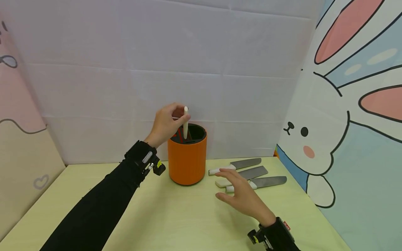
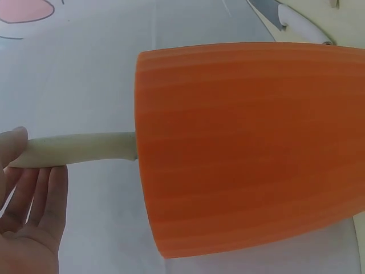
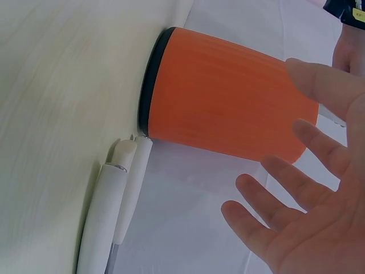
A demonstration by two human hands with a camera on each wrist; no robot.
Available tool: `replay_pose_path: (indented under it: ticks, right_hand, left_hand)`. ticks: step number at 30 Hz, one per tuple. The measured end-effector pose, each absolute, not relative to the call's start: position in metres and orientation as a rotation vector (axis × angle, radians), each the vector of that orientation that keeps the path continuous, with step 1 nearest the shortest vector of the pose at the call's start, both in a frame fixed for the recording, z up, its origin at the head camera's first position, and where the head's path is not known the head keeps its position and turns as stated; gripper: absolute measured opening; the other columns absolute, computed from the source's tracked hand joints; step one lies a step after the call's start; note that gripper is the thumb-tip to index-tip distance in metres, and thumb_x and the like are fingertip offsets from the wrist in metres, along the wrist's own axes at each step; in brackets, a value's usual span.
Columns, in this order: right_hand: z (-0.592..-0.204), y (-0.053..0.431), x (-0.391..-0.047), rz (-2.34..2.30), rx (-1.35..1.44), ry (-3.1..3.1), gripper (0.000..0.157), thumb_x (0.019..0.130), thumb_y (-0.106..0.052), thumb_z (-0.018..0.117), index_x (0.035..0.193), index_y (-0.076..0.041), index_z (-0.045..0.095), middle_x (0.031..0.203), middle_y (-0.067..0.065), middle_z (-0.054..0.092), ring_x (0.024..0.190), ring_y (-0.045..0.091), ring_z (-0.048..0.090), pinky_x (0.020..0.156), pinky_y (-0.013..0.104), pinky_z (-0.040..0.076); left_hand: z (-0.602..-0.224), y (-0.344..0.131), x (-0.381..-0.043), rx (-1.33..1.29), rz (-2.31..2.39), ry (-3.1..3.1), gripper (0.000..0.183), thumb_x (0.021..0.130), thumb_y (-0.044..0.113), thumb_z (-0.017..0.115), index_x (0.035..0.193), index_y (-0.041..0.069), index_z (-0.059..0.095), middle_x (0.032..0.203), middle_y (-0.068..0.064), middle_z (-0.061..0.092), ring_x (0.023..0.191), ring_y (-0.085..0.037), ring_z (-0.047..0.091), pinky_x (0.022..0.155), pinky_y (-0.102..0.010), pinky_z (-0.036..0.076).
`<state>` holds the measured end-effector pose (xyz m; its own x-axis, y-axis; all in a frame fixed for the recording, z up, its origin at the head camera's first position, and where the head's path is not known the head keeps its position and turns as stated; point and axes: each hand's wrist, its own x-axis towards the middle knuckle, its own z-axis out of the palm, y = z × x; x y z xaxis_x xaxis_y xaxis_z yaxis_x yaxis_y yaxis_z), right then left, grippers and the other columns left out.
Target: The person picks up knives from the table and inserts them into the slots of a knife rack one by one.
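Note:
An orange round knife block with a dark slotted insert stands on the table. Above its opening, my left hand pinches the upper end of a cream-coloured knife handle. The handle points upright, and whatever is below it is hidden inside the block. My right hand is held with its fingers spread and nothing in them, near the handles of three knives. Those are a back knife, a middle knife and a front knife, lying side by side right of the block, blades pointing right.
The pale yellow table meets a white sheet right behind the block. At the right, a printed rabbit panel borders the table edge. Another printed panel stands along the left side.

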<state>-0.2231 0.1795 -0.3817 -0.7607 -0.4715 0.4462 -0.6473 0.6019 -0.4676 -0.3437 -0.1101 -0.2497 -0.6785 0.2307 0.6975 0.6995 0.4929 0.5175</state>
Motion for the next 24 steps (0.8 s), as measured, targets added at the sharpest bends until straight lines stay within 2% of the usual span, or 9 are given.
replay_pose_path:
  ticks: [3,8,22,24]
  right_hand:
    - [-0.3821,0.1794,-0.2232,0.906,0.916,-2.555,0.057,0.083,-0.030,0.076,0.134,-0.027,0.050,0.142,-0.007,0.041,0.130,0.013,0.036,0.099,0.043,0.043]
    - [-0.3821,0.1797,-0.2233,0.902,0.923,-2.553,0.058,0.083,-0.030,0.076,0.134,-0.021,0.051,0.142,-0.007,0.040,0.130,0.013,0.036,0.099,0.044,0.043]
    - [-0.3814,0.1816,-0.2218,0.891,0.900,-2.582,0.058,0.083,-0.031,0.076,0.135,-0.024,0.050,0.141,-0.008,0.042,0.129,0.014,0.038,0.098,0.045,0.043]
    - [-0.3817,0.1822,-0.2222,0.885,0.897,-2.584,0.058,0.083,-0.031,0.076,0.135,-0.027,0.050,0.141,-0.008,0.042,0.129,0.013,0.037,0.098,0.044,0.043]
  left_hand:
    - [-0.2518,-0.1105,-0.3439,-0.749,-1.103,-2.199,0.030,0.092,0.029,0.066,0.116,0.012,0.061,0.100,0.005,0.061,0.089,-0.005,0.058,0.081,-0.025,0.051]
    - [-0.2527,-0.1105,-0.3439,-0.738,-1.091,-2.205,0.032,0.091,0.030,0.067,0.117,0.012,0.061,0.101,0.004,0.062,0.090,-0.006,0.058,0.081,-0.025,0.051]
    - [-0.2538,-0.1108,-0.3439,-0.686,-1.155,-2.252,0.044,0.093,0.031,0.065,0.131,0.015,0.052,0.110,-0.002,0.060,0.097,-0.013,0.058,0.085,-0.029,0.050]
    - [-0.2541,-0.1109,-0.3437,-0.685,-1.174,-2.250,0.044,0.093,0.030,0.064,0.132,0.015,0.050,0.112,-0.002,0.059,0.098,-0.013,0.057,0.085,-0.030,0.050]
